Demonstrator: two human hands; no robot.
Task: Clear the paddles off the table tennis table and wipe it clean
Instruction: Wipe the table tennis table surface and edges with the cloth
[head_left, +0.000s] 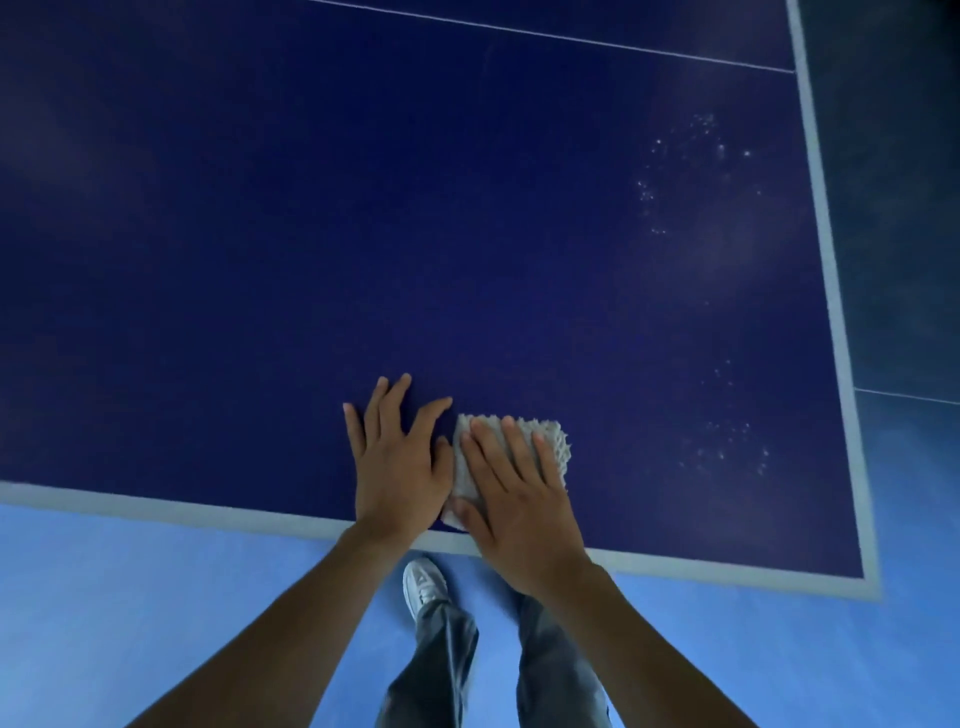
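Note:
The dark blue table tennis table (363, 234) fills most of the view, with a white border along its near and right edges. A folded pale grey cloth (548, 436) lies on it near the front edge. My right hand (519, 493) presses flat on the cloth with straight fingers. My left hand (397, 462) rests flat on the bare table just left of the cloth, fingers spread. No paddles are in view.
White specks (685, 171) dot the table surface at the right, with more (732, 441) near the right front corner. A thin white centre line (545, 34) crosses the far part. Blue floor (130, 597) and my legs and a white shoe (423, 584) show below the table edge.

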